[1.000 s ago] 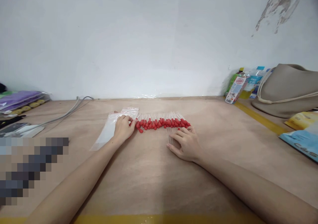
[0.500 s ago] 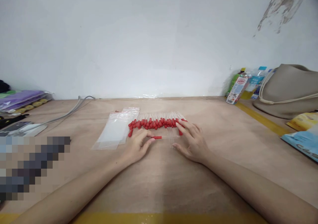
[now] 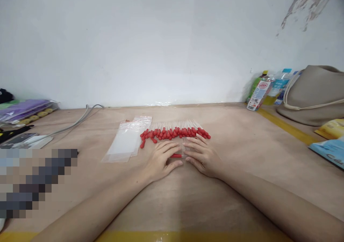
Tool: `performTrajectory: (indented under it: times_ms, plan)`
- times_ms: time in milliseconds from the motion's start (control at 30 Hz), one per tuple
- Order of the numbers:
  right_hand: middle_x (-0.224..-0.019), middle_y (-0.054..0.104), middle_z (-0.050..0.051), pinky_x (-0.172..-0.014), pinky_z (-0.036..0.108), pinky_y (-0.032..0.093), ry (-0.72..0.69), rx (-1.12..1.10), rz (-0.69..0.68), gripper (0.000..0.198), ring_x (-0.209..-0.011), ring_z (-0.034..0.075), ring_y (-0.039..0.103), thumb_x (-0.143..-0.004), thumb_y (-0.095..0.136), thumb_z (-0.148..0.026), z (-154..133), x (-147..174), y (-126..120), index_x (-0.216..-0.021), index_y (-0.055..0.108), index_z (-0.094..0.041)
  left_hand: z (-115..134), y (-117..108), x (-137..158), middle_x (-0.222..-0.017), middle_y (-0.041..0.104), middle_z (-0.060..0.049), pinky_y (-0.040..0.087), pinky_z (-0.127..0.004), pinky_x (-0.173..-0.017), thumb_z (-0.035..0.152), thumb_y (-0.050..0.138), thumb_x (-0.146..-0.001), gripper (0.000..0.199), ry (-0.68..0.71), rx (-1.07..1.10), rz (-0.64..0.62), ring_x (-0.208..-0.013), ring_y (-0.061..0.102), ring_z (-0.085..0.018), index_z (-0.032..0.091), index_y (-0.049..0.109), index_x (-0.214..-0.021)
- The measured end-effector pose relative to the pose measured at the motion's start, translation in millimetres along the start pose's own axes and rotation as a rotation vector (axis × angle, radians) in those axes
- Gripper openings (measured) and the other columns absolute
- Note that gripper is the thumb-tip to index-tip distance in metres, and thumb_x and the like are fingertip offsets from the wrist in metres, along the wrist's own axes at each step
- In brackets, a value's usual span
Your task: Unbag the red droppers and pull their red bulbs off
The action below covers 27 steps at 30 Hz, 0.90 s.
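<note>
A row of pale thin sticks (image 3: 177, 124) with red bulb-shaped heads (image 3: 162, 131) lies across the table, heads towards me. Just in front of it, my left hand (image 3: 162, 161) is curled around a short red stick (image 3: 176, 156), whose left end hides under the fingers. My right hand (image 3: 202, 156) lies close by on the right, its fingers stretched out and apart over some clear thin strips or rods (image 3: 185, 141); their exact kind is unclear. The right tip of the red stick reaches these clear pieces.
Clear zip bags (image 3: 122, 141) lie left of the row. A grey cable (image 3: 72, 123) and purple packets (image 3: 27, 107) are further left. Drink bottles (image 3: 279, 86), a carton (image 3: 258, 95), a beige bag (image 3: 313, 93) and a blue packet (image 3: 328, 150) stand or lie at right.
My left hand has moved right with the red stick, towards my right hand. My right hand has drawn back from the red heads, uncovering the row's right end.
</note>
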State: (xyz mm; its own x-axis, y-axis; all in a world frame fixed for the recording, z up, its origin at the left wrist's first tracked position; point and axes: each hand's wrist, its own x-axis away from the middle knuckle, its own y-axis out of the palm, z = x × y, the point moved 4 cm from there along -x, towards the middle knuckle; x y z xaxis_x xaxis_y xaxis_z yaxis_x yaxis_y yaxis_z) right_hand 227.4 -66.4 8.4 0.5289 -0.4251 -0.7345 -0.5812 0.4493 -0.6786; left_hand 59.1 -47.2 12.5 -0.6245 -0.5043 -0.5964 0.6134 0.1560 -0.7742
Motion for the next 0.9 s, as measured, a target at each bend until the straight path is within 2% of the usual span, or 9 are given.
performTrajectory:
  times_ms: [100, 233, 333, 600, 733, 900]
  plan:
    - [-0.107, 0.064, 0.005, -0.1, 0.047, 0.033, -0.006, -0.022, -0.007, 0.021, -0.114, 0.02, 0.048, -0.084, 0.051, -0.025, -1.4, -0.7, 2.1, -0.102, 0.062, -0.021, 0.6, 5.2, -1.2, -0.103, 0.065, -0.005, 0.042, -0.04, -0.09, 0.029, 0.054, -0.082, 0.02, 0.038, 0.0, -0.008, -0.104, 0.054, -0.02, 0.022, 0.061, -0.099]
    - [-0.105, 0.065, 0.006, -0.097, 0.045, 0.039, -0.017, -0.088, 0.004, 0.024, -0.115, 0.022, 0.048, -0.084, 0.052, -0.028, -0.4, 0.0, 6.0, -0.103, 0.062, -0.018, 2.4, 6.3, -0.8, -0.103, 0.065, -0.006, 0.043, -0.039, -0.092, 0.025, 0.051, -0.084, 0.021, 0.061, 0.04, -0.005, -0.104, 0.055, -0.019, 0.02, 0.059, -0.103]
    - [-0.104, 0.065, 0.007, -0.094, 0.04, 0.045, -0.044, -0.144, 0.039, 0.023, -0.113, 0.02, 0.05, -0.086, 0.048, -0.024, -0.3, 1.1, 8.6, -0.105, 0.06, -0.017, 4.5, 4.9, -0.5, -0.106, 0.064, -0.008, 0.043, -0.04, -0.092, 0.025, 0.049, -0.085, 0.02, 0.053, 0.048, -0.017, -0.106, 0.054, -0.02, 0.019, 0.059, -0.101]
    - [-0.102, 0.066, 0.009, -0.095, 0.034, 0.046, -0.085, -0.152, 0.039, 0.019, -0.102, 0.016, 0.058, -0.084, 0.05, -0.019, -3.4, 5.0, 10.6, -0.099, 0.061, -0.014, 5.8, 6.6, 1.5, -0.105, 0.064, -0.004, 0.026, -0.044, -0.106, 0.023, 0.043, -0.087, 0.018, 0.04, 0.014, -0.174, -0.117, 0.047, -0.019, 0.019, 0.058, -0.095]
    - [-0.101, 0.066, 0.011, -0.094, 0.034, 0.047, -0.12, -0.118, 0.069, 0.017, -0.102, 0.017, 0.058, -0.083, 0.052, -0.016, -6.8, 4.7, 5.0, -0.095, 0.062, -0.012, 6.7, 5.0, 1.5, -0.1, 0.065, -0.004, 0.022, -0.044, -0.107, 0.023, 0.039, -0.089, 0.019, 0.037, 0.028, -0.216, -0.117, 0.046, -0.019, 0.018, 0.057, -0.092]
    - [-0.102, 0.066, 0.01, -0.093, 0.036, 0.048, -0.155, -0.092, 0.08, 0.019, -0.104, 0.018, 0.057, -0.083, 0.05, -0.015, -10.0, 5.1, 1.1, -0.099, 0.061, -0.014, 7.0, 3.5, 3.1, -0.096, 0.066, -0.004, 0.023, -0.045, -0.107, 0.023, 0.036, -0.09, 0.022, 0.037, 0.045, -0.231, -0.116, 0.047, -0.019, 0.019, 0.057, -0.096]
